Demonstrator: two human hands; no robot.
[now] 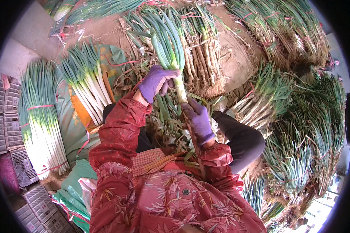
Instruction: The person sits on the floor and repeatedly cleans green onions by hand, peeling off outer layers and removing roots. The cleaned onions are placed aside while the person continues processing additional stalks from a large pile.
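Observation:
Upright in front of me is a large green onion (180, 86) with a pale stalk and several green leaves fanning out at its top. My left hand (158, 82), in a purple glove, is closed round the stalk just under the leaves. Lower down, my right hand (198, 119), also purple-gloved, grips the stalk's bottom end and covers its root. From below the right hand a long brown strip (193, 143), like dry outer skin, trails toward my lap. Peeled leaves and skins (171, 134) lie heaped between my legs.
Cleaned green onions (90, 83) rest on an orange stand to the left, beside a large tied bundle (41, 120). Untrimmed bundles with roots (204, 58) stand ahead; more (307, 136) are piled on the right. Stacked grey crates (6, 112) line the far left.

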